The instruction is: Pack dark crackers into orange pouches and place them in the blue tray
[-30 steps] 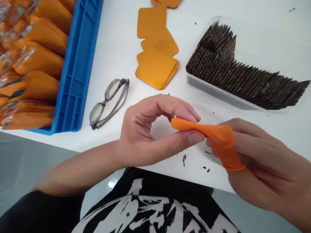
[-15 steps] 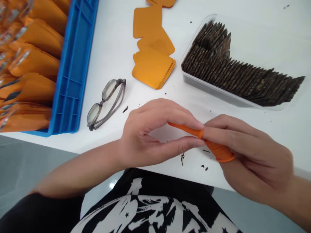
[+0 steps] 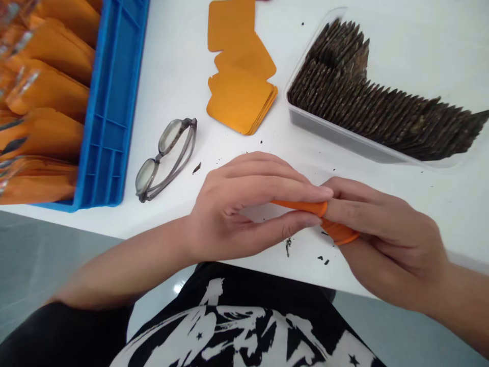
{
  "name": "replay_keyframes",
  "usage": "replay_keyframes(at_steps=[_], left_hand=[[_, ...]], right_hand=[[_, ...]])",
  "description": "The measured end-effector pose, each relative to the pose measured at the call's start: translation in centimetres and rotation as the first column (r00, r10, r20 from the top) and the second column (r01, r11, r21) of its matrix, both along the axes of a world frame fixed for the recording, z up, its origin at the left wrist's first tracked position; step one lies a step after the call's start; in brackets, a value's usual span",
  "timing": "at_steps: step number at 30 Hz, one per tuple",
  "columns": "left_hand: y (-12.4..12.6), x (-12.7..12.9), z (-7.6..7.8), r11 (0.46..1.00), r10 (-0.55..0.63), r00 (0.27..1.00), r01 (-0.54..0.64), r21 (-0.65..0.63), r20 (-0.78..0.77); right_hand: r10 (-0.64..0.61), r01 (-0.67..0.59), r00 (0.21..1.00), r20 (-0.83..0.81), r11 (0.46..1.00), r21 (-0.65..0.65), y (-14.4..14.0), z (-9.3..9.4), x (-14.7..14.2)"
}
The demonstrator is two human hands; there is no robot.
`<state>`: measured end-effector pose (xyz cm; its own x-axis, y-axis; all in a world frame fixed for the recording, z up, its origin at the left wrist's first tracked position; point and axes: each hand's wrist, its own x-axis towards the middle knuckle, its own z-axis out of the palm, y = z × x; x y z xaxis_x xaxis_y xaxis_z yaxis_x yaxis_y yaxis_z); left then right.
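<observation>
Over the front edge of the white table, both hands meet on an orange pouch (image 3: 342, 233), mostly hidden by the fingers. My left hand (image 3: 233, 206) arches from the left, its fingertips on top of the pouch and its thumb below. My right hand (image 3: 397, 242) grips the pouch from the right, fingers bent round it. Dark brown crumbs lie on the table beneath the hands. Beyond the right hand stands a clear plastic box (image 3: 344, 142) with a long row of thin dark brown slices (image 3: 382, 107) on edge.
Flat orange pouches (image 3: 240, 99) with rounded corners overlap in a pile behind the left hand. Folded grey glasses (image 3: 168, 158) rest left of them. A blue crate (image 3: 110, 117) full of orange pouches (image 3: 53, 132) occupies the left side.
My left fingertips have slid slightly right along the pouch, closer to the right hand. My right hand has shifted a little left and up. The view has tipped slightly, moving the background upward.
</observation>
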<state>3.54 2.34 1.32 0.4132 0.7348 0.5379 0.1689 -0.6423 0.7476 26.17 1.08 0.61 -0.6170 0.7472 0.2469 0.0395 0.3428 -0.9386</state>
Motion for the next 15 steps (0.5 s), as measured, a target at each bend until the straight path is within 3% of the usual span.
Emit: replay_keyframes(at_steps=[8, 15], left_hand=[[-0.19, -0.23, -0.32, 0.995, -0.092, 0.995, 0.093, -0.032, 0.032], [-0.91, 0.21, -0.24, 0.998, -0.067, 0.998, 0.067, 0.001, -0.014]], right_hand=[[0.082, -0.082, 0.997, 0.012, 0.996, -0.035, -0.10, 0.12, 0.01], [0.130, -0.140, 0.983, 0.130, 0.988, 0.070, -0.17, 0.50, -0.03]])
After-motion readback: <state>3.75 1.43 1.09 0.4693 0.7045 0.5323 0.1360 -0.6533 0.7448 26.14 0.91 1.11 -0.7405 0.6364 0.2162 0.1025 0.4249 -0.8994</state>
